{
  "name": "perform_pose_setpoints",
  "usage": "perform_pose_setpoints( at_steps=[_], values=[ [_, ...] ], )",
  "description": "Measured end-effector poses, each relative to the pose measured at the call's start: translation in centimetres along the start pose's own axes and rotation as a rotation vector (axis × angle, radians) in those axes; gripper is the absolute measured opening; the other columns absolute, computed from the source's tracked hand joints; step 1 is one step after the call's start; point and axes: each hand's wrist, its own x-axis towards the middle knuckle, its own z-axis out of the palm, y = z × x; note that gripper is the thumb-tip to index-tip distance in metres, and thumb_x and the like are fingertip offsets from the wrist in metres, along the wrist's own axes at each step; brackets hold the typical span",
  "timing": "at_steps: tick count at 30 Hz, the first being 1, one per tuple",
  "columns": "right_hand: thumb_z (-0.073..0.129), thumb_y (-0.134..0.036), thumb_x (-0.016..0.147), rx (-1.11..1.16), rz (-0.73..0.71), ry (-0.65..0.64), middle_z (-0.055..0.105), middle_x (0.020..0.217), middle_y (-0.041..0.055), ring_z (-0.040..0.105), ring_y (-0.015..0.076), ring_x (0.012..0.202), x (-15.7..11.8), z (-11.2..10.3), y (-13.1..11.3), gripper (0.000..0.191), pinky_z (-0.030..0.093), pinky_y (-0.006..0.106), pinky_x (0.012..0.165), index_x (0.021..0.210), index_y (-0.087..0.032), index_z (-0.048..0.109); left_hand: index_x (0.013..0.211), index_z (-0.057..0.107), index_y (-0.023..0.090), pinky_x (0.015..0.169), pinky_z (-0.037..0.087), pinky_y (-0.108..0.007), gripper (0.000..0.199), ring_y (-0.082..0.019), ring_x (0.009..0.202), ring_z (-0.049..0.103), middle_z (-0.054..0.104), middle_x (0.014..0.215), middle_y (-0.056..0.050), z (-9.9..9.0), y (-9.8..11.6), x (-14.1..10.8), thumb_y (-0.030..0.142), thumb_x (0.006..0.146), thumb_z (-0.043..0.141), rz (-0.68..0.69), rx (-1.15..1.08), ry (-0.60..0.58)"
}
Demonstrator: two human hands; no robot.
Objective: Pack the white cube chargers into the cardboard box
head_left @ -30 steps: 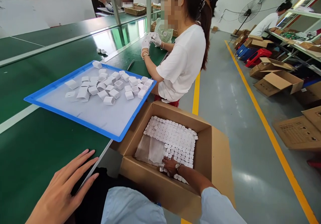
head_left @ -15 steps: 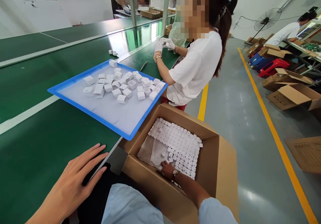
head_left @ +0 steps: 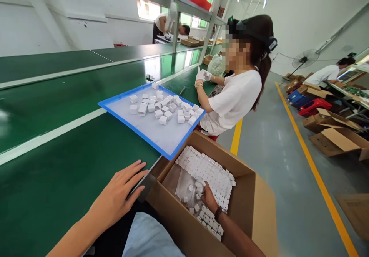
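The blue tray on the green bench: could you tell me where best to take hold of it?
Probably the blue tray's raised rim at the near corner, from the bench edge. That corner overhangs the cardboard box, so fingers could hook underneath; the white parts lie farther back.

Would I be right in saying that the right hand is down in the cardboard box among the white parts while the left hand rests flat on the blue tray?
Not quite: in the head view the left hand rests flat on the green table, apart from the blue tray. The right hand is indeed in the cardboard box among the white parts.
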Motion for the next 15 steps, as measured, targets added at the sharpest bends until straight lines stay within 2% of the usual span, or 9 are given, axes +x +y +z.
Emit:
perform_pose_setpoints(
  at_steps=[2, 5, 7, 9, 11, 12, 15],
  values=[
    [0.053, -0.012, 0.089, 0.066, -0.051, 0.119, 0.063, 0.106, 0.0069, 0.066, 0.0210, 0.094, 3.0, -3.2, -1.9, 0.043, 0.060, 0.034, 0.077, 0.129, -0.026, 0.060, 0.140, 0.057, 0.026, 0.109, 0.052, -0.046, 0.041, -0.031, 0.142, 0.052, 0.058, 0.149, -0.008, 0.1, 0.1, -0.1, 0.035, 0.100, 0.056, -0.003, 0.008, 0.009],
    [0.044, -0.014, 0.093, 0.158, -0.168, 0.263, 0.061, 0.117, 0.0092, 0.063, 0.0223, 0.110, 8.6, -9.0, -6.5, 0.048, 0.058, 0.038, 0.090, 0.139, -0.026, 0.052, 0.139, 0.059, 0.026, 0.108, 0.054, -0.045, 0.040, -0.029, 0.141, 0.053, 0.059, 0.149, -0.007, 0.3, 0.3, 0.0, 0.030, 0.100, 0.056, -0.006, 0.016, 0.017],
    [0.043, -0.018, 0.097, 0.196, -0.266, 0.303, 0.058, 0.126, 0.0098, 0.059, 0.0212, 0.119, 12.5, -12.7, -10.8, 0.046, 0.053, 0.040, 0.100, 0.142, -0.027, 0.049, 0.139, 0.059, 0.027, 0.107, 0.056, -0.044, 0.040, -0.030, 0.141, 0.053, 0.059, 0.149, -0.007, 0.4, 0.4, 0.0, 0.028, 0.099, 0.056, -0.003, 0.021, 0.024],
    [0.052, -0.018, 0.095, 0.196, -0.381, 0.257, 0.055, 0.135, 0.0096, 0.058, 0.0194, 0.121, 16.3, -15.4, -15.6, 0.048, 0.049, 0.039, 0.106, 0.142, -0.025, 0.050, 0.139, 0.059, 0.027, 0.106, 0.057, -0.045, 0.041, -0.030, 0.140, 0.054, 0.059, 0.149, -0.007, 0.5, 0.2, -0.1, 0.027, 0.098, 0.057, 0.007, 0.029, 0.035],
    [0.061, -0.012, 0.086, 0.164, -0.494, 0.133, 0.058, 0.134, 0.0080, 0.059, 0.0181, 0.119, 19.8, -16.6, -20.1, 0.049, 0.049, 0.035, 0.105, 0.134, -0.021, 0.058, 0.139, 0.060, 0.028, 0.105, 0.058, -0.046, 0.041, -0.031, 0.139, 0.055, 0.060, 0.148, -0.007, 0.6, -0.1, -0.4, 0.027, 0.098, 0.057, 0.019, 0.027, 0.050],
    [0.063, -0.007, 0.082, 0.144, -0.540, 0.062, 0.062, 0.127, 0.0065, 0.062, 0.0164, 0.113, 21.4, -16.7, -22.1, 0.047, 0.050, 0.032, 0.102, 0.127, -0.017, 0.063, 0.138, 0.060, 0.028, 0.105, 0.058, -0.046, 0.041, -0.031, 0.138, 0.056, 0.061, 0.147, -0.007, 0.6, -0.3, -0.5, 0.026, 0.098, 0.057, 0.026, 0.020, 0.054],
    [0.067, -0.001, 0.074, 0.095, -0.595, -0.083, 0.068, 0.118, 0.0040, 0.065, 0.0126, 0.104, 25.1, -16.0, -25.9, 0.040, 0.051, 0.024, 0.096, 0.114, -0.009, 0.069, 0.136, 0.061, 0.026, 0.104, 0.059, -0.047, 0.038, -0.031, 0.137, 0.056, 0.063, 0.145, -0.007, 0.5, -0.6, -0.9, 0.027, 0.098, 0.056, 0.038, -0.006, 0.061]
  ],
)
